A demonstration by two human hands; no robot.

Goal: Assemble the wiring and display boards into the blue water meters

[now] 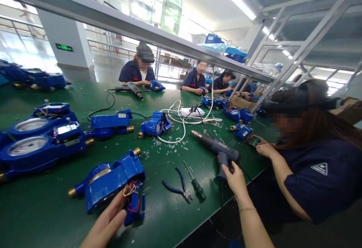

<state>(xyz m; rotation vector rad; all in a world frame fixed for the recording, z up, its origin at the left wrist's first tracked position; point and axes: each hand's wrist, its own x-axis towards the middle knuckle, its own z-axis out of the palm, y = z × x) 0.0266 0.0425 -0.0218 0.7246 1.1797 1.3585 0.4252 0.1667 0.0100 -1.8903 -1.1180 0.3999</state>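
- Left hand is resting w/ fingers loosely apart on the opened blue water meter, at its wired end near the table's front edge.
- Right hand is clamping round the grip of the heat gun, nozzle lying on the green table.
- Blue pliers & screwdriver are lying btwn the two hands.
- A co-worker is sitting just beside, on the right.
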